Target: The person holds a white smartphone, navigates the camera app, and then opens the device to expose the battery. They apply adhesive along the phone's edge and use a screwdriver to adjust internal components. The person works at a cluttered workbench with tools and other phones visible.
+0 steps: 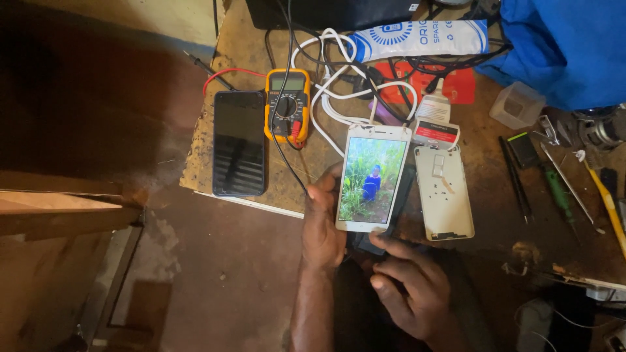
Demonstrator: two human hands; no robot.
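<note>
My left hand grips the left edge of a white smartphone whose screen is lit with a photo of green plants. My right hand sits just below the phone's bottom edge, fingers curled, fingertips touching a dark piece under the phone; whether it grips that piece I cannot tell. A white phone back cover lies face down just right of the phone on the workbench.
A black smartphone lies screen-dark at the bench's left, beside a yellow multimeter with red and black leads. White cables, a small bottle, tweezers, screwdrivers and blue cloth crowd the right side. Bare floor lies left.
</note>
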